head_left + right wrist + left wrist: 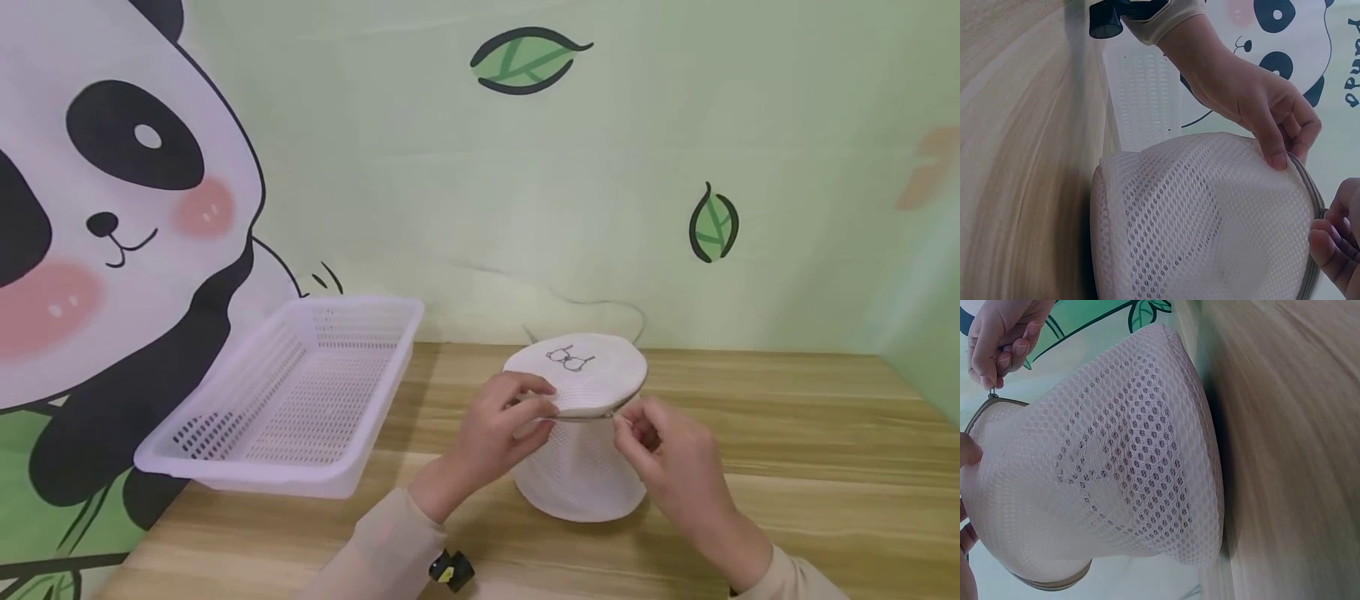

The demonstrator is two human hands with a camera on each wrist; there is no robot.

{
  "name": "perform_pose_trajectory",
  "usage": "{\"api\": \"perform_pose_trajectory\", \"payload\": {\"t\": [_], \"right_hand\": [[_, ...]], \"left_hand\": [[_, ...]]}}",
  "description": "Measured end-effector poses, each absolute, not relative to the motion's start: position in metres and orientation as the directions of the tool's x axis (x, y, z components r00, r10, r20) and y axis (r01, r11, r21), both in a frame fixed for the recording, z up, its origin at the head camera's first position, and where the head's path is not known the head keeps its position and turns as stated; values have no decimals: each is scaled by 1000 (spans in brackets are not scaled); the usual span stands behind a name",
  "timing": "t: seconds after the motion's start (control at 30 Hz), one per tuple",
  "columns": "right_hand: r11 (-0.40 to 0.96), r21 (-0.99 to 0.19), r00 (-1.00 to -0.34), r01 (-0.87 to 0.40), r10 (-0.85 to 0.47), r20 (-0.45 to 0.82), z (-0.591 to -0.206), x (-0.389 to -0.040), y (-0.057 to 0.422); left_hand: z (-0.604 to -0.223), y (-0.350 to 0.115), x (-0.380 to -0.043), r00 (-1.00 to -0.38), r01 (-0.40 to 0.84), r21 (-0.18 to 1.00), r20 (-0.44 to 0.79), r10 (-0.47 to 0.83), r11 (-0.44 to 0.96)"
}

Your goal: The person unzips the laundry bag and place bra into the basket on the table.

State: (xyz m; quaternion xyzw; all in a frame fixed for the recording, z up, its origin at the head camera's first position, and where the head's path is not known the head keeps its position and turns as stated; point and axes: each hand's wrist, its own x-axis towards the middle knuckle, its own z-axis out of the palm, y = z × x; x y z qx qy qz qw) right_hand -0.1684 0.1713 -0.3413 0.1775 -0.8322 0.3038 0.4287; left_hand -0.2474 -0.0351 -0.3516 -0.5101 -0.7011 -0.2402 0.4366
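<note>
One left hand point(491, 427) is gripping an upright mesh bag point(581, 475) while the right hand point(678, 468), nearer the zipper pull point(993, 394), is apparently pinching it.

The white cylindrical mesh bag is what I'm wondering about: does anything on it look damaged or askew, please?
No tear shows. The white cylindrical mesh bag looks slightly misshapen, though: below its round white lid, the side narrows inward rather than standing straight, perhaps because the mesh is soft.
</note>
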Motion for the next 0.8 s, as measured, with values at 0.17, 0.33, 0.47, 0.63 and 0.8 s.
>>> {"api": "perform_pose_trajectory", "payload": {"t": [0.17,0.33,0.47,0.63,0.8], "right_hand": [[753,-347,-561,-560,-36,827,-341,-168,171],[752,-361,-566,-551,-20,824,-340,-167,171],[747,-360,-560,-559,-19,828,-340,-167,171],[753,-352,-559,-555,-24,829,-340,-168,171],[752,-361,-569,-551,-21,822,-340,-169,172]], "left_hand": [[-352,-39,-248,-98,925,-109,857,506,364],[-350,-44,-249,-104,920,-103,867,487,379],[-351,-50,-250,-113,915,-96,872,476,393],[-352,-53,-251,-125,913,-87,871,475,399],[-353,-56,-254,-145,914,-65,870,471,400]]}}
